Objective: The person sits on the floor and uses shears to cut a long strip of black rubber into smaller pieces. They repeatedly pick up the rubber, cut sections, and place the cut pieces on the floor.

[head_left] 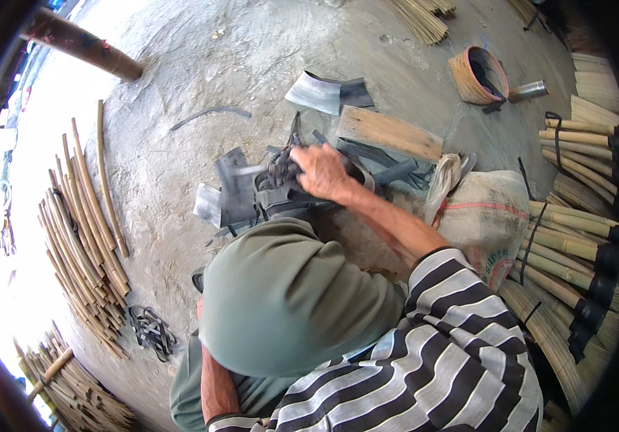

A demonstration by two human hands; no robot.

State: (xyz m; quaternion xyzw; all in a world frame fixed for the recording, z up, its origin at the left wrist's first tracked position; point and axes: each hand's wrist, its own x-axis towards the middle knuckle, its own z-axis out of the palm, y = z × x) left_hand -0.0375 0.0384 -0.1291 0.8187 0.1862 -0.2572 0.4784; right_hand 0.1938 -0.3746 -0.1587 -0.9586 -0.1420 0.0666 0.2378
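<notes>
Right hand (pixel 321 171) clenched, fingers curled round the right end of a dark bundle (pixel 280 170); motion blur there, finger detail poor. Left hand hidden behind the green cloth (pixel 295 302), only forearm (pixel 217 389) showing, so cannot tell whether it grasps anything.

Bundle sits ahead of the green cloth, left of the board (pixel 390 134), near the middle of the work patch. Looks black to charcoal, lumpy, made of short narrow pieces packed together, ragged outline, dull finish. Thin dark tip pokes up from its top; pale streak runs off its left side, too smeared to identify. More black material lies just below it, partly covered by the cloth.

Left of bundle: black sheet (pixel 236 189), flat, uneven edges, with a smaller grey piece (pixel 208 204) beside it. Beyond: curved sheet (pixel 314 92), grey and black, bent up off the floor (pixel 180 155). Thin black strip (pixel 212 115) lies bowed to the left. Board is plain wood, scuffed, dark strips (pixel 396 173) below it. Sack (pixel 486 219), pale with red lines, stands right of the forearm, neck twisted.

Farther right: woven basket (pixel 468 78) tipped on its side, metal can (pixel 528 91) near its mouth, tied bundles of canes (pixel 568 227) along the edge. Far left: loose sticks (pixel 82 237), tangle of black strips (pixel 152 333) near their lower end.
</notes>
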